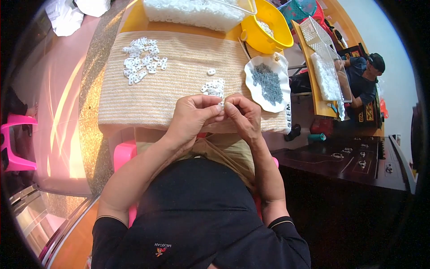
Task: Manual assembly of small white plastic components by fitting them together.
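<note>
My left hand (195, 115) and my right hand (244, 117) meet over the front of a towel-covered table, fingertips pinched together. A small white plastic piece (221, 103) shows between them, mostly hidden by the fingers; I cannot make out what else is in the right fingers. Just beyond the hands lies a small heap of white plastic pieces (213, 86), with a single white piece (211, 71) behind it. A larger spread of white pieces with holes (142, 60) lies at the far left. Right of my hands, a wavy-rimmed white dish (254, 99) holds many small grey parts (269, 85).
The striped beige towel (148, 101) covers the table. At its back stand a clear bin of white pieces (192, 15) and a yellow basin (280, 27). Across to the right, a person (360, 76) sits at another table with a white bin (327, 78). A pink stool (20, 143) stands left.
</note>
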